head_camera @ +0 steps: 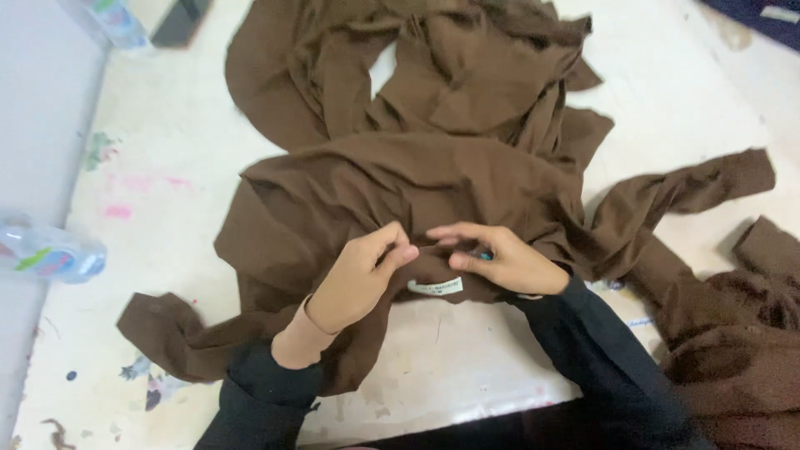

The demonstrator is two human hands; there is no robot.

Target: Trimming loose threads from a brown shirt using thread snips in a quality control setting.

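Observation:
A large brown garment (400, 179) lies crumpled on a cream, paint-stained table (158, 208). My left hand (358, 279) pinches a fold of its cloth just above a small white sewn-in label (435, 287). My right hand (496, 257) rests on the same fold beside it, fingers closed on a small teal object (485, 256) that is mostly hidden. Both arms wear dark sleeves. The two hands almost touch at the fingertips.
More brown cloth pieces (742, 333) lie at the right and a strip (692, 187) stretches toward the far right. A plastic bottle (50, 254) lies at the left edge, another (117, 21) at the top left. A dark object (179, 21) sits near it.

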